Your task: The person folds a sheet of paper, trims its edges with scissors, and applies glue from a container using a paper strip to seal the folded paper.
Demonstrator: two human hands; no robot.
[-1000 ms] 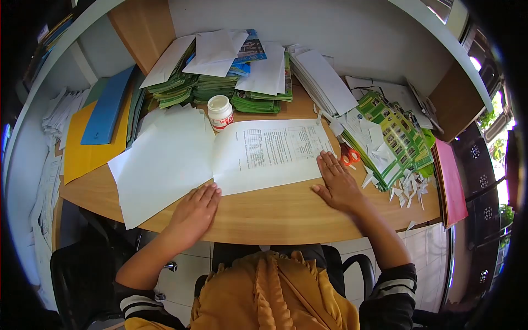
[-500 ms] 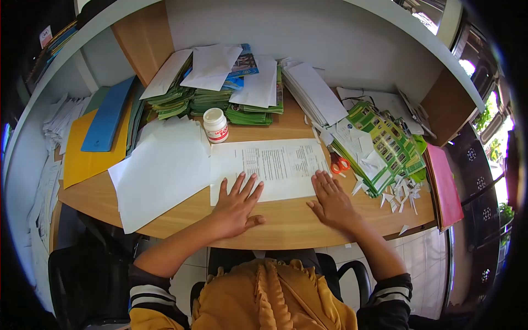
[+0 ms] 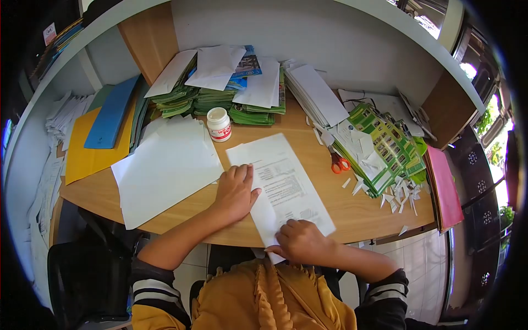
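A printed sheet of paper (image 3: 294, 190) lies slanted on the desk, its near end reaching over the front edge. My left hand (image 3: 236, 192) is on the sheet's left edge, fingers together and bent, thumb on the paper. At the near end, my right hand (image 3: 302, 242) grips the sheet with curled fingers, thumb low at the corner. A plain white strip shows along the left side between my hands; whether it is a fold is unclear. Just beyond the sheet stands an open white jar (image 3: 219, 127) with red lettering.
Blank white sheets (image 3: 165, 170) lie to the left, near a blue folder (image 3: 111, 115) and a yellow envelope (image 3: 88, 154). Green booklets (image 3: 212, 102) are stacked behind. On the right are orange-handled scissors (image 3: 340, 164), green printed sheets (image 3: 385, 137), paper scraps (image 3: 404, 192) and a pink folder (image 3: 444, 187).
The printed sheet has turned from lying crosswise to slanting toward me. My flat, spread hands have closed on it; the right one has moved down and left to its near end.
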